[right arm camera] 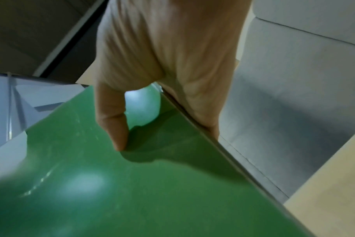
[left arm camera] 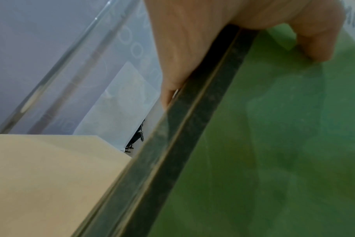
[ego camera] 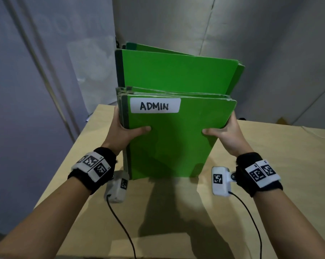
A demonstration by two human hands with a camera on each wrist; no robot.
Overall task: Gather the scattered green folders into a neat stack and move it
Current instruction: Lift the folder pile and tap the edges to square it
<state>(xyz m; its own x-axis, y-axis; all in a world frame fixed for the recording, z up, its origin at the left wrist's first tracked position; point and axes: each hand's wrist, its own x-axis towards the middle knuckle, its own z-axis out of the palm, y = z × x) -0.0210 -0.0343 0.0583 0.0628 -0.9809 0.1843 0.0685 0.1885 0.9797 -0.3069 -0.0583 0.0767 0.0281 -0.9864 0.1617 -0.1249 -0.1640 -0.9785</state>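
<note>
Both thumbs press the front cover as the left hand (ego camera: 124, 130) and right hand (ego camera: 227, 131) grip the side edges of a stack of green folders (ego camera: 172, 143), standing upright on the tan worktop (ego camera: 270, 212). A white label (ego camera: 155, 106) on the front folder reads "ADMIN". More folders (ego camera: 176, 70) stand just behind.

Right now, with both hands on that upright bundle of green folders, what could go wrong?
1. The bundle of folders is gripped only at its side edges by the left hand and right hand; inner folders look uneven on top and could slip out.
2. The taller folders standing behind could topple if bumped.
</note>
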